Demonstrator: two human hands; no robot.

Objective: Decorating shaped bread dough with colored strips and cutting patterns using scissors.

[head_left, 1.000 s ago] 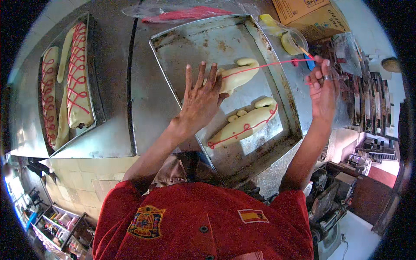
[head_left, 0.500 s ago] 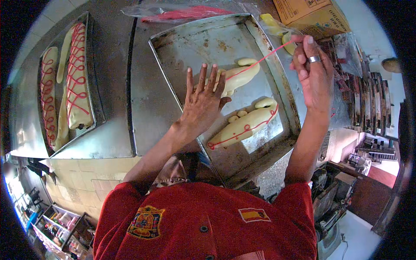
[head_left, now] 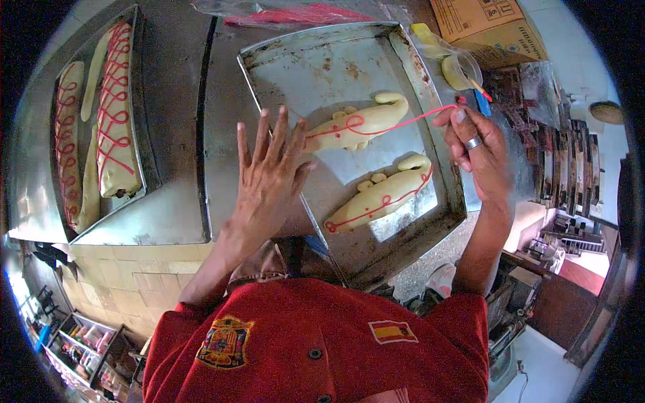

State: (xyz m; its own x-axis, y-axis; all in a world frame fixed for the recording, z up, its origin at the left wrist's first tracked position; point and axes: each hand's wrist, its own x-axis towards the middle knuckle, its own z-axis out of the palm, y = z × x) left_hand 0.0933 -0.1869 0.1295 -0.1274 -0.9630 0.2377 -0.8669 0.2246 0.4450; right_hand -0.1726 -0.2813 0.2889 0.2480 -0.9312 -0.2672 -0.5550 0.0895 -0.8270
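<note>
My left hand [head_left: 269,161], fingers spread and holding nothing, is over the left rim of the metal baking tray [head_left: 322,70]. Its fingertips are beside the near-left end of the upper animal-shaped piece of dough [head_left: 379,119]. A thin red dough strand [head_left: 416,119] runs along that piece, makes one loop, then stretches taut across the tray to my right hand [head_left: 477,144]. The thumb and finger of that ringed hand pinch the strand's end beyond the tray's right rim. Below lies a second shaped piece of dough [head_left: 386,191] with a red strand along it.
At left, another tray [head_left: 144,161] carries long dough rolls [head_left: 117,161] with looped red strands. A plastic cup [head_left: 460,70] with a brush stands right of the main tray. Behind it is a cardboard box [head_left: 490,30]. Plastic-wrapped red material [head_left: 295,15] lies at the far edge.
My left hand has moved left, off the upper dough. My right hand has come lower, toward me, still pinching the strand, which now shows a loop on the dough.
</note>
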